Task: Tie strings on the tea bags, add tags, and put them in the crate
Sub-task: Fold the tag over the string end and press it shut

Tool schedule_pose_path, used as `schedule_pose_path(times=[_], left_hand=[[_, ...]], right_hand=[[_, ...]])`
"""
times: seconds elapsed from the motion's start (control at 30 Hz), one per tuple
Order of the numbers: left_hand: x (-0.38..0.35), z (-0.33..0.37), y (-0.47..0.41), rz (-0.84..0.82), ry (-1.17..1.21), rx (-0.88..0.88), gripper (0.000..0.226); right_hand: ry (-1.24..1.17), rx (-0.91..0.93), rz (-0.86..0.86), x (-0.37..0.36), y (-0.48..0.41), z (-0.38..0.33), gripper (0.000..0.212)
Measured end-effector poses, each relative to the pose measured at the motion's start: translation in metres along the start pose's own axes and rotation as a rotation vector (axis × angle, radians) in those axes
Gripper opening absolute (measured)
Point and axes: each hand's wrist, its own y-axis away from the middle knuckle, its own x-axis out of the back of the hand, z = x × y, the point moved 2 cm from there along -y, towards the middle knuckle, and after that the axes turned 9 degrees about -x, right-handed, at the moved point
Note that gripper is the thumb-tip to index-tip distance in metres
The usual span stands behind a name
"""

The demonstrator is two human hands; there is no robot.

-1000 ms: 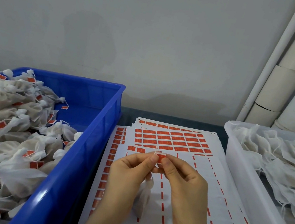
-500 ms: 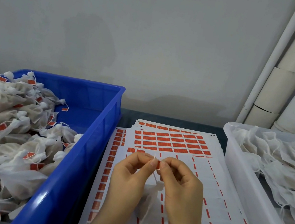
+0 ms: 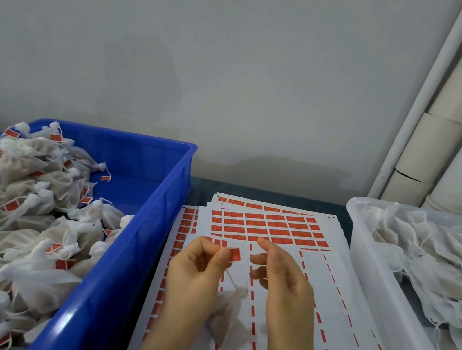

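Note:
My left hand [image 3: 196,273] pinches a small red tag [image 3: 235,254] between thumb and forefinger. A white string runs down from the tag to a white tea bag [image 3: 226,314] that hangs beside my left wrist. My right hand [image 3: 282,278] hovers just right of the tag with loosely spread fingers, holding nothing. Under both hands lies a stack of sticker sheets [image 3: 270,227] with rows of red tags. The blue crate [image 3: 154,223] at the left holds a heap of tied, tagged tea bags [image 3: 20,200].
A translucent white tub [image 3: 371,277] at the right holds untied white tea bags [image 3: 438,264]. Pale pipes and cardboard tubes [image 3: 461,106] lean against the grey wall at the back right. A narrow gap separates the blue crate from the sheets.
My right hand has let go of the tag and drawn away to the right, fingers spreading. My left hand keeps the tag, and the tea bag now hangs from it by the string.

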Motion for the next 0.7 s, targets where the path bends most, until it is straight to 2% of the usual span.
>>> schedule_pose_path(times=[0.17,0.27,0.37,0.5,0.57,0.63,0.7], left_hand=[[0.003,0.006,0.0,0.004,0.083,0.011,0.026],[0.005,0.02,0.0,0.047,0.115,-0.006,0.025],[0.006,0.042,0.001,0.028,-0.12,-0.151,0.005],[0.0,0.089,0.006,-0.044,-0.344,-0.286,0.007],[0.006,0.121,0.007,-0.049,-0.518,-0.436,0.011],[0.015,0.157,0.007,-0.04,-0.635,-0.577,0.008],[0.03,0.189,0.005,-0.014,-0.625,-0.602,0.004]], right_hand=[[0.076,-0.029,-0.206,-0.006,0.001,0.002,0.033],[0.149,-0.062,-0.368,-0.013,0.003,0.008,0.034],[0.05,-0.13,-0.374,-0.012,-0.003,0.011,0.03],[-0.167,-0.311,-0.449,-0.004,-0.014,0.009,0.043],[-0.172,-0.386,-0.419,-0.004,-0.014,0.01,0.04],[-0.072,-0.382,-0.257,-0.006,-0.013,0.018,0.038],[-0.009,-0.331,-0.089,-0.008,-0.01,0.022,0.036]])
